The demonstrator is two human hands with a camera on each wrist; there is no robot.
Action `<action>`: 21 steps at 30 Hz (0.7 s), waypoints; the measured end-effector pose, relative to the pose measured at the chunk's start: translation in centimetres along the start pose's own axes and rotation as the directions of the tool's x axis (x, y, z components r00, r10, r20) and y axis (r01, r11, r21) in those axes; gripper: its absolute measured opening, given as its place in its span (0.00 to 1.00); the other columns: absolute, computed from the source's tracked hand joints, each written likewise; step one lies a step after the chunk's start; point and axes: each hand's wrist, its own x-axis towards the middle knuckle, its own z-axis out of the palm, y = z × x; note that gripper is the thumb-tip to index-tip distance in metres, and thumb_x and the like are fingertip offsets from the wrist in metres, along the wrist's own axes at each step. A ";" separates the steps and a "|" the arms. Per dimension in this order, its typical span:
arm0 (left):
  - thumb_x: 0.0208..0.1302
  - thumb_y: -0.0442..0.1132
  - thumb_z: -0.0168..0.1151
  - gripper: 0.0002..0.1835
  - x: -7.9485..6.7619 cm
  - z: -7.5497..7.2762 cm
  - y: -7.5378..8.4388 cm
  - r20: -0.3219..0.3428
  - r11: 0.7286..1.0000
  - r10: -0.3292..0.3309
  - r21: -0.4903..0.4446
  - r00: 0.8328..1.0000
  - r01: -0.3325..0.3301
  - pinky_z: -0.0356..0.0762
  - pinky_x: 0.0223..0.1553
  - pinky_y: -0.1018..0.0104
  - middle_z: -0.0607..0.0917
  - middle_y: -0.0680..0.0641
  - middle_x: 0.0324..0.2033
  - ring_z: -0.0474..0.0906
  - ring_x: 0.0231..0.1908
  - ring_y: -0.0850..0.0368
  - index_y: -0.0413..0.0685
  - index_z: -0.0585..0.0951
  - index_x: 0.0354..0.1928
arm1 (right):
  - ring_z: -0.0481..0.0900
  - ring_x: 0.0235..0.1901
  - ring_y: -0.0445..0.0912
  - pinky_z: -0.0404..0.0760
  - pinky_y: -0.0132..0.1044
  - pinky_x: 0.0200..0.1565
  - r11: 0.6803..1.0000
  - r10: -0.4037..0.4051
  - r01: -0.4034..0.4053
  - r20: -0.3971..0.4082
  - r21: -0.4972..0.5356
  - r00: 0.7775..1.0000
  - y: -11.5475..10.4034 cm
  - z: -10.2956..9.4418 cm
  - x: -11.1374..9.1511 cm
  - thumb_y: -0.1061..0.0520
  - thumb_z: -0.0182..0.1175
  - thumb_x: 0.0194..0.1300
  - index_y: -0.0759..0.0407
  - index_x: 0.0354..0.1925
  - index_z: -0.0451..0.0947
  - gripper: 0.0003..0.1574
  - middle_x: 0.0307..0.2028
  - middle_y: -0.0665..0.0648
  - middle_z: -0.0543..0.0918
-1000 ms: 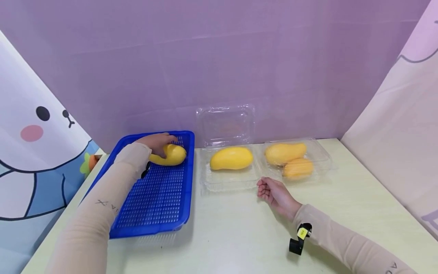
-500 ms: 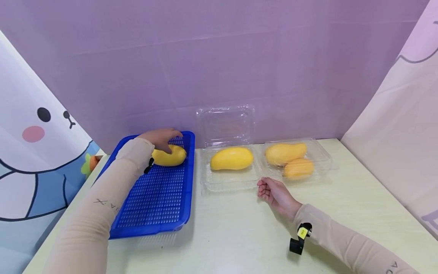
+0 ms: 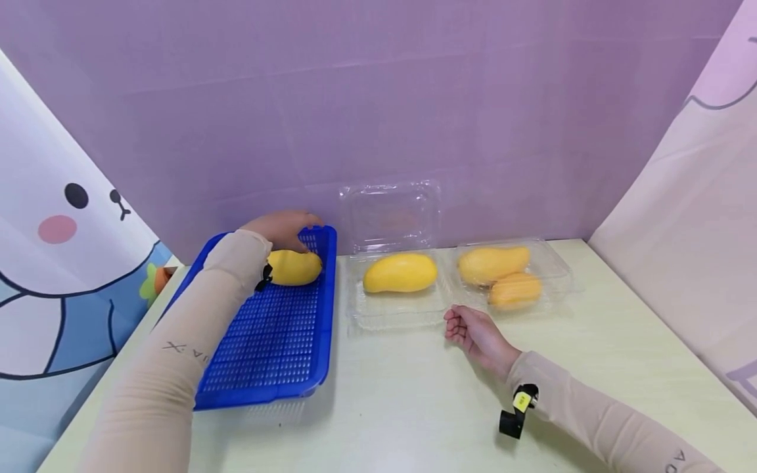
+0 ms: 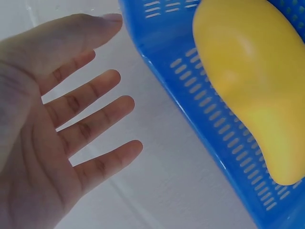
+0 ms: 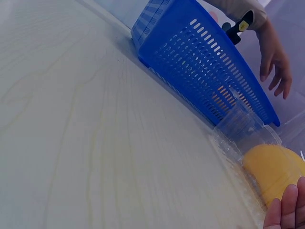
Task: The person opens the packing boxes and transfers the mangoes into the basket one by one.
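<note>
In the head view, my left hand (image 3: 282,227) hovers over the far edge of a blue plastic basket (image 3: 324,341). A yellow mango (image 3: 298,268) lies inside, beneath the hand. The left wrist view shows the fingers (image 4: 102,118) spread and apart from the mango, touching nothing. My right hand (image 3: 481,338) rests loosely curled by the near right corner of an open clear plastic clamshell box (image 3: 378,320); nothing shows in its grasp. One yellow mango (image 3: 401,272) lies in that box, with its lid (image 3: 390,217) raised behind.
Right of the open box, a second clear plastic box (image 3: 556,276) contains two mangoes, one lighter (image 3: 491,264) and one more orange (image 3: 516,292). A purple cloth (image 3: 378,112) hangs along the back edge of the pale wooden table (image 3: 402,407).
My left hand has released the mango in the basket and lifted away, up and slightly toward the back. The right hand has stayed in place.
</note>
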 end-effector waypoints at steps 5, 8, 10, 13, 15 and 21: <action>0.61 0.37 0.62 0.32 0.0 -0.3 0.1 -0.009 0.999 0.028 -0.029 1.000 -0.028 0.63 0.61 0.44 0.66 0.38 0.65 0.63 0.63 0.40 0.43 0.65 0.67 | 0.75 0.23 0.37 0.79 0.26 0.32 1.000 0.005 -0.005 0.006 -0.006 1.000 0.1 0.0 -0.1 0.58 0.40 0.74 0.57 0.27 0.75 0.21 0.23 0.50 0.76; 0.62 0.39 0.61 0.31 0.1 -0.5 0.4 -0.008 0.999 0.045 -0.024 0.999 -0.045 0.66 0.60 0.45 0.69 0.38 0.63 0.66 0.61 0.41 0.43 0.66 0.66 | 0.75 0.23 0.37 0.79 0.26 0.32 1.000 0.004 -0.004 0.007 -0.009 1.000 0.2 0.1 -0.2 0.58 0.40 0.74 0.57 0.27 0.75 0.21 0.23 0.50 0.76; 0.62 0.39 0.61 0.30 0.3 -0.6 0.8 -0.006 0.999 0.049 -0.012 0.999 -0.049 0.66 0.60 0.46 0.71 0.38 0.61 0.67 0.60 0.41 0.42 0.66 0.66 | 0.75 0.23 0.38 0.79 0.26 0.32 1.000 0.005 -0.005 0.006 -0.010 1.000 0.2 0.1 -0.2 0.58 0.40 0.74 0.57 0.27 0.75 0.21 0.23 0.50 0.76; 0.63 0.40 0.60 0.31 0.7 -0.8 1.5 -0.001 0.999 0.049 0.018 0.999 -0.049 0.64 0.61 0.47 0.71 0.38 0.62 0.67 0.61 0.41 0.40 0.66 0.66 | 0.75 0.23 0.38 0.79 0.26 0.32 1.000 0.000 0.000 0.007 -0.014 1.000 0.1 0.1 -0.1 0.58 0.40 0.74 0.57 0.27 0.75 0.21 0.23 0.49 0.76; 0.64 0.41 0.60 0.31 1.0 -0.9 2.0 0.005 0.999 0.038 0.019 0.999 -0.038 0.63 0.62 0.47 0.69 0.38 0.63 0.66 0.62 0.42 0.41 0.64 0.67 | 0.75 0.23 0.37 0.79 0.26 0.32 1.000 -0.006 0.006 0.010 -0.016 1.000 0.1 0.1 0.0 0.58 0.40 0.74 0.58 0.28 0.75 0.21 0.23 0.49 0.76; 0.64 0.43 0.60 0.32 2.1 -1.0 3.2 0.006 0.998 0.053 0.037 0.999 -0.053 0.64 0.61 0.49 0.71 0.41 0.62 0.67 0.61 0.45 0.44 0.63 0.68 | 0.75 0.23 0.37 0.79 0.26 0.32 1.000 -0.009 0.009 0.026 -0.013 1.000 0.0 0.1 0.2 0.58 0.40 0.75 0.58 0.28 0.75 0.21 0.23 0.49 0.76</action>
